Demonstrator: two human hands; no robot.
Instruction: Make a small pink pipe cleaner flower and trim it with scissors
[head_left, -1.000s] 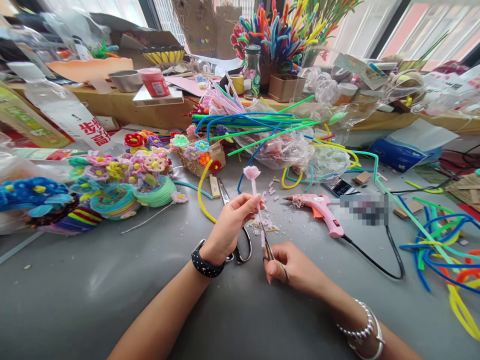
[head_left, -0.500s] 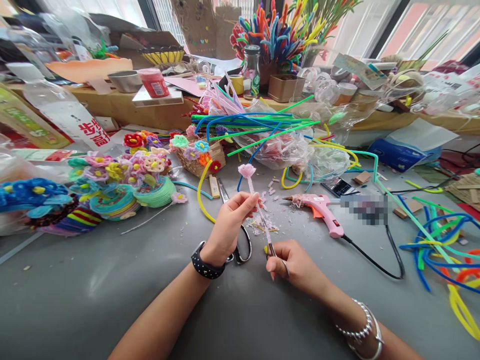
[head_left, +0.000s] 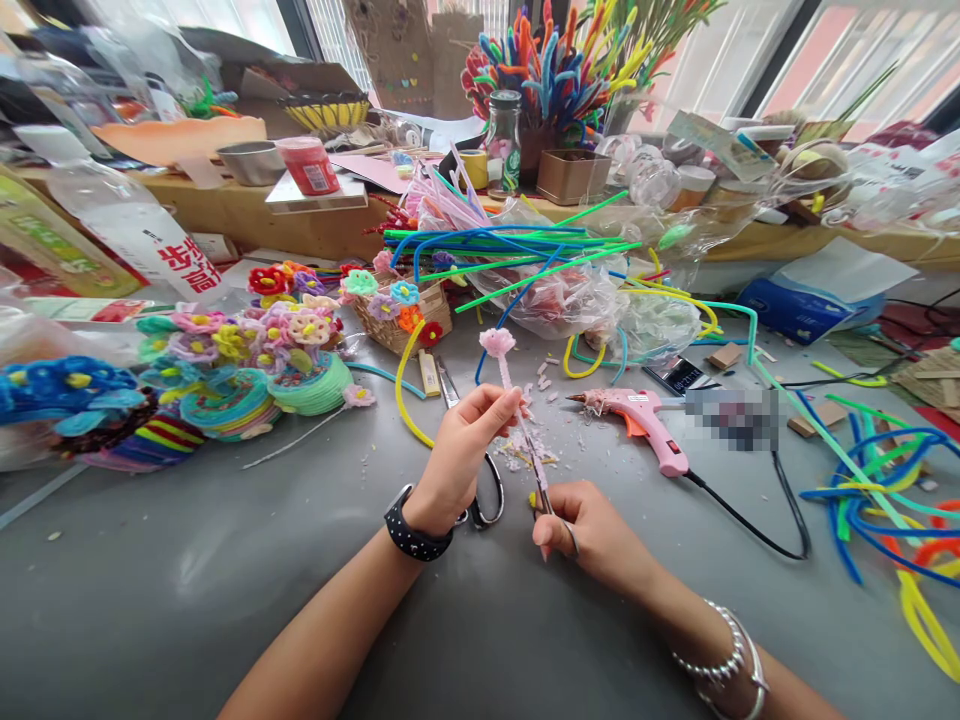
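While the left hand (head_left: 461, 440) pinches the stem (head_left: 505, 374) below the flower (head_left: 496, 342), the right hand (head_left: 581, 525) grips scissors (head_left: 546, 501) farther below; too steep a blade could sever the stem.

windows (head_left: 720, 75): dark-framed, bright | ledge (head_left: 307, 222): wooden, cluttered, beneath them | tabletop (head_left: 187, 590): grey, smooth, faintly shiny

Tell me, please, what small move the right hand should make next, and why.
Probably one light trimming snip along the stem: the left hand pinches it below the pink flower, the right hand holds the small scissors with the blades seemingly close along its lower part, and pale scraps lie on the table nearby.
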